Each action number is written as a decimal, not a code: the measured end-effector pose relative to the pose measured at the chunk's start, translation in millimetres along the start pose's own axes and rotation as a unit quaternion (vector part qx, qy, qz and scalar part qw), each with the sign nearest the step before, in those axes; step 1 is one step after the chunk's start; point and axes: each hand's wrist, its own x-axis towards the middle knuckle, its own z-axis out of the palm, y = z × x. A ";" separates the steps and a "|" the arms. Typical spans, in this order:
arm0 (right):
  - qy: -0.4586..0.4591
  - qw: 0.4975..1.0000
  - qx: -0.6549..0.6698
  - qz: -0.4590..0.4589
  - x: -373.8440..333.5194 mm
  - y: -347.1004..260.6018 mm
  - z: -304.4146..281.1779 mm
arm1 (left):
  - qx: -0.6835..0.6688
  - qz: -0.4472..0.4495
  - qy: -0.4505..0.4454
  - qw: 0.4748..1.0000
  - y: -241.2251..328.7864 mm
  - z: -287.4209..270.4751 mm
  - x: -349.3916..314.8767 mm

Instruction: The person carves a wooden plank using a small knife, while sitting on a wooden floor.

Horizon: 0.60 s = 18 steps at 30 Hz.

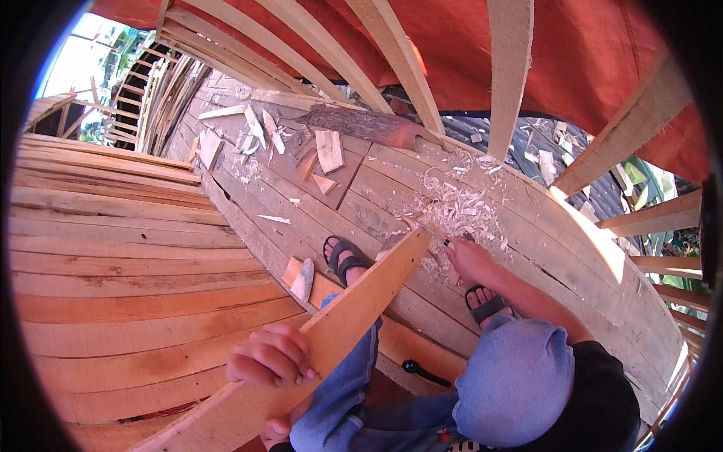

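Observation:
A long, pale wooden plank (361, 301) slants from the lower left across my lap, its far end near the middle of the floor. My left hand (273, 355) is closed on it, fingers over the upper edge and the thumb on the opposite side. Just right of the plank's far end is my right hand (468, 260), its fingers curled round something with a small dark end; the rest is hidden. Curled wood shavings (459, 207) lie heaped beyond that hand. Between my legs and the plank shows a black curved thing (425, 372) on a board.
A bark-covered slab (369, 126) and wood offcuts (329, 151) lie on the plank floor (301, 218) ahead. Stacked boards (135, 264) fill the left. Upright wooden ribs (512, 75) stand before a red tarp (595, 68). A grey pointed piece (303, 280) lies by my left sandal (348, 255).

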 end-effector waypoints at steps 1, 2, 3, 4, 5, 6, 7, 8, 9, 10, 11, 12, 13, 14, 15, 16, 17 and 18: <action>-0.009 1.000 -0.009 0.003 4.4 3.2 -1.1 | -0.001 0.005 -0.008 1.000 0.8 0.0 2.3; -0.018 1.000 -0.018 0.005 9.0 5.0 -2.0 | -0.001 0.011 -0.016 1.000 2.2 -0.1 4.7; -0.001 1.000 -0.006 0.000 13.8 5.3 -1.7 | 0.001 0.019 -0.020 1.000 3.7 -0.8 6.9; 0.007 1.000 0.005 0.008 8.3 -4.9 -6.6 | -0.002 0.014 -0.019 1.000 -0.8 -3.3 2.9; 0.015 1.000 0.015 0.016 4.0 -8.3 -7.6 | -0.006 0.009 -0.019 1.000 -5.2 -4.9 -0.9; 0.019 1.000 0.006 0.006 1.4 4.8 2.3 | -0.010 -0.001 -0.013 1.000 -9.9 -4.7 -3.9; 0.034 0.999 -0.004 -0.005 -0.3 23.6 7.0 | -0.017 -0.002 -0.012 1.000 -12.0 0.8 -0.1; 0.042 0.999 -0.008 -0.028 0.8 20.9 9.4 | -0.009 -0.003 -0.010 1.000 -5.5 1.9 2.0; 0.012 1.000 -0.010 -0.012 -0.2 20.0 10.0 | -0.003 -0.005 -0.027 1.000 0.8 0.9 3.8; -0.015 1.000 -0.014 -0.002 1.4 9.0 1.5 | 0.004 -0.002 -0.044 0.999 6.0 -2.8 6.2; -0.045 0.999 -0.018 0.015 0.4 2.5 -5.3 | 0.009 -0.004 -0.060 0.998 6.7 -4.4 6.9; -0.022 1.000 -0.002 0.010 2.8 -7.4 -11.4 | 0.010 0.003 -0.048 0.999 4.9 -4.6 7.0; -0.001 1.000 0.014 0.011 2.5 -17.7 -16.8 | 0.006 0.006 -0.036 0.999 1.0 -3.8 5.6; 0.020 0.999 0.029 0.010 2.1 -22.8 -18.4 | 0.003 0.010 -0.023 1.000 -1.0 -2.8 4.1; 0.000 1.000 0.015 0.019 4.1 -12.0 -9.4 | 0.007 0.006 -0.014 1.000 -0.7 -1.5 2.4; -0.014 0.999 -0.002 0.030 6.1 8.6 0.1 | 0.005 0.005 -0.007 1.000 -0.3 1.8 2.3; -0.027 0.999 -0.016 0.035 10.1 10.6 0.8 | 0.009 0.009 -0.001 1.000 1.7 2.7 3.8; -0.017 0.999 -0.021 0.027 10.3 12.5 1.6 | 0.007 0.004 -0.011 1.000 5.7 2.2 5.4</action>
